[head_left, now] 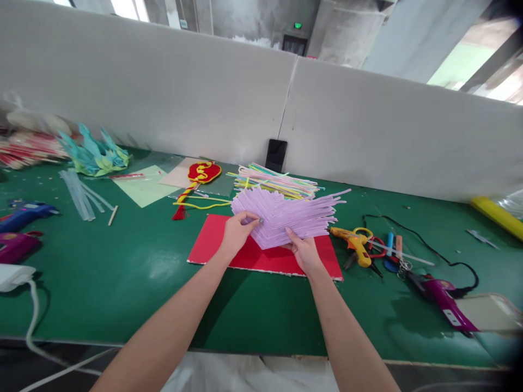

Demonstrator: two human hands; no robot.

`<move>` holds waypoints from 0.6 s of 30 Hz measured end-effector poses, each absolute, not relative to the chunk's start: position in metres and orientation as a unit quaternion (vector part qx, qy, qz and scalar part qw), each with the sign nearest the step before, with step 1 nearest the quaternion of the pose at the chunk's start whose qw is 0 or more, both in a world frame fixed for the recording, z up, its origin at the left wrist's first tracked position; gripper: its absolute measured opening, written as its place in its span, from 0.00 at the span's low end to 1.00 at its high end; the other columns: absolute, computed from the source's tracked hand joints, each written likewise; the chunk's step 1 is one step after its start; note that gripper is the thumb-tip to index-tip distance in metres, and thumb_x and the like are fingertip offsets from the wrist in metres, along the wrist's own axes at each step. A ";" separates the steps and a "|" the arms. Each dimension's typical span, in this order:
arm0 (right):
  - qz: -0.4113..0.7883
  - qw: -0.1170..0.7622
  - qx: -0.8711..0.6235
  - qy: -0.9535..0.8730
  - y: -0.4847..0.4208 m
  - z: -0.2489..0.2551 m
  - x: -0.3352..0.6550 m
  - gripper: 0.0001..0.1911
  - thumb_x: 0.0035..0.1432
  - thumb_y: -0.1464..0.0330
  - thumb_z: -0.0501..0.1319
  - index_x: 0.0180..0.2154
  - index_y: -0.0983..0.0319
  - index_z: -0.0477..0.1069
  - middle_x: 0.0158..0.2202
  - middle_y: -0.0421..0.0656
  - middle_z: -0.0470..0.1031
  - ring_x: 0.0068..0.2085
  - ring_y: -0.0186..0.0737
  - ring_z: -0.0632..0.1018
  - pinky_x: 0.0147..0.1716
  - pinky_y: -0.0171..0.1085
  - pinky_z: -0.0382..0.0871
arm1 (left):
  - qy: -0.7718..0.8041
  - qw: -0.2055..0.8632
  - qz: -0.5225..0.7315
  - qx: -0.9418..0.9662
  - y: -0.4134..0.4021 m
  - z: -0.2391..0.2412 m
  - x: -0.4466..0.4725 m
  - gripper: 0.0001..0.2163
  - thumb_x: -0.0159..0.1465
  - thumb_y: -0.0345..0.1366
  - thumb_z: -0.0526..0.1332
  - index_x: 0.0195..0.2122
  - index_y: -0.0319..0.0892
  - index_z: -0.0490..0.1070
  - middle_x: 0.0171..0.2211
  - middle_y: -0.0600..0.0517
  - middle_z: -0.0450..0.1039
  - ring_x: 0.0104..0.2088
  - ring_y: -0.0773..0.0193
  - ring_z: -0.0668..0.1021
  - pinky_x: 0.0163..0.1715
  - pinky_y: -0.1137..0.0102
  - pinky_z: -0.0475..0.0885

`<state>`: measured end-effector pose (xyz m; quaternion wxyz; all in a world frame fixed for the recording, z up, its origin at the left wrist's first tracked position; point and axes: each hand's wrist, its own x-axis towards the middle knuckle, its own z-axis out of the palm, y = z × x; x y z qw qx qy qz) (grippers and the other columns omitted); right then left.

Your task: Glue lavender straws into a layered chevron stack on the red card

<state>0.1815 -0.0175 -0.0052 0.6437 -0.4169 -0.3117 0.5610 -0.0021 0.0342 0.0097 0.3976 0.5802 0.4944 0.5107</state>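
Note:
A panel of lilac pipe cleaners (281,215), bent and laid side by side in a V-shaped pattern, is held up over a red board (212,239). My right hand (304,250) grips its lower right edge, thumb on top and the other fingers underneath. Closed in a pinch, my left hand (241,231) is at the left half of the panel, its thumb and fingertip meeting on the lilac stems. Loose stem ends fan out to the right. Behind the panel lies a pile of pastel pipe cleaners (273,181).
At right are a yellow glue gun (355,245), red-handled pliers (378,247) and a purple tool (447,305) with a black cord. Left stand teal leaf-like pieces (96,152), glue sticks (79,193) and a red-yellow tasselled ornament (204,173). A phone (276,155) leans on the partition (368,125).

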 end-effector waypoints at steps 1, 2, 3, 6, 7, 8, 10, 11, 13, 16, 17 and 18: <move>0.561 0.643 -0.417 -0.312 -0.018 -0.005 0.181 0.28 0.43 0.66 0.71 0.48 0.55 0.69 0.46 0.39 0.78 0.44 0.44 0.79 0.37 0.44 0.79 | 0.498 0.399 0.511 0.576 0.034 0.010 -0.002 0.02 0.50 0.32 0.67 0.25 0.44 0.76 0.26 0.53 0.75 0.29 0.61 0.74 0.33 0.69 0.67; 0.561 0.643 -0.417 -0.312 -0.018 -0.005 0.181 0.27 0.42 0.66 0.71 0.47 0.55 0.69 0.46 0.39 0.78 0.45 0.44 0.78 0.37 0.44 0.79 | 0.500 0.400 0.512 0.573 0.034 0.010 -0.001 0.02 0.50 0.32 0.67 0.24 0.44 0.75 0.25 0.54 0.75 0.28 0.61 0.73 0.32 0.69 0.67; 0.562 0.643 -0.418 -0.311 -0.018 -0.005 0.181 0.27 0.42 0.66 0.71 0.47 0.55 0.69 0.45 0.39 0.78 0.44 0.44 0.78 0.37 0.45 0.79 | 0.502 0.400 0.512 0.571 0.034 0.010 -0.001 0.02 0.50 0.31 0.67 0.24 0.43 0.75 0.24 0.54 0.75 0.27 0.61 0.73 0.32 0.69 0.67; 0.562 0.643 -0.421 -0.305 -0.017 -0.004 0.181 0.27 0.42 0.66 0.71 0.47 0.56 0.70 0.43 0.38 0.79 0.43 0.44 0.79 0.36 0.45 0.79 | 0.503 0.396 0.514 0.571 0.032 0.011 0.000 0.02 0.51 0.31 0.66 0.24 0.43 0.75 0.24 0.53 0.74 0.27 0.61 0.73 0.32 0.68 0.67; 0.561 0.644 -0.421 -0.304 -0.017 -0.004 0.181 0.27 0.42 0.66 0.71 0.47 0.56 0.70 0.42 0.38 0.79 0.43 0.44 0.79 0.36 0.45 0.79 | 0.504 0.390 0.516 0.572 0.032 0.011 0.000 0.02 0.51 0.32 0.66 0.23 0.43 0.75 0.24 0.53 0.74 0.28 0.61 0.73 0.33 0.68 0.68; 0.560 0.645 -0.423 -0.303 -0.017 -0.004 0.181 0.27 0.42 0.66 0.71 0.47 0.56 0.70 0.42 0.38 0.79 0.43 0.44 0.79 0.37 0.45 0.79 | 0.505 0.382 0.519 0.574 0.032 0.011 -0.001 0.02 0.51 0.32 0.67 0.23 0.43 0.75 0.25 0.53 0.74 0.30 0.60 0.74 0.35 0.67 0.68; 0.556 0.647 -0.429 -0.297 -0.017 -0.003 0.181 0.28 0.40 0.66 0.71 0.47 0.56 0.70 0.42 0.38 0.79 0.43 0.44 0.79 0.37 0.45 0.79 | 0.508 0.361 0.533 0.573 0.033 0.011 -0.002 0.03 0.51 0.33 0.67 0.23 0.43 0.75 0.27 0.52 0.73 0.34 0.58 0.74 0.39 0.65 0.68; 0.554 0.648 -0.432 -0.294 -0.017 -0.003 0.181 0.29 0.40 0.66 0.72 0.46 0.57 0.70 0.42 0.39 0.79 0.43 0.44 0.79 0.37 0.45 0.79 | 0.509 0.348 0.542 0.571 0.034 0.011 -0.004 0.03 0.51 0.34 0.67 0.23 0.43 0.74 0.28 0.52 0.72 0.36 0.58 0.73 0.42 0.65 0.68; 0.550 0.651 -0.436 -0.289 -0.017 -0.003 0.181 0.28 0.39 0.66 0.72 0.45 0.58 0.70 0.41 0.39 0.79 0.42 0.44 0.79 0.36 0.45 0.79 | 0.511 0.325 0.564 0.561 0.038 0.012 -0.007 0.03 0.51 0.34 0.68 0.23 0.43 0.74 0.34 0.51 0.71 0.42 0.56 0.73 0.46 0.64 0.67; 0.548 0.654 -0.435 -0.288 -0.016 -0.003 0.183 0.25 0.40 0.66 0.72 0.43 0.59 0.71 0.40 0.39 0.79 0.40 0.44 0.80 0.34 0.44 0.79 | 0.506 0.304 0.593 0.548 0.043 0.014 -0.014 0.03 0.50 0.33 0.67 0.23 0.42 0.74 0.44 0.49 0.70 0.49 0.55 0.71 0.51 0.64 0.65; 0.548 0.656 -0.433 -0.287 -0.016 -0.003 0.184 0.25 0.40 0.66 0.72 0.43 0.59 0.71 0.39 0.39 0.80 0.39 0.43 0.80 0.33 0.44 0.80 | 0.504 0.299 0.601 0.543 0.045 0.015 -0.016 0.03 0.51 0.33 0.67 0.23 0.42 0.73 0.45 0.49 0.70 0.50 0.56 0.71 0.51 0.64 0.66; 0.547 0.658 -0.432 -0.285 -0.016 -0.004 0.185 0.25 0.40 0.67 0.72 0.42 0.59 0.71 0.39 0.39 0.80 0.38 0.43 0.80 0.33 0.44 0.80 | 0.502 0.296 0.609 0.538 0.048 0.015 -0.019 0.03 0.51 0.33 0.66 0.24 0.42 0.73 0.46 0.49 0.70 0.50 0.56 0.71 0.49 0.64 0.67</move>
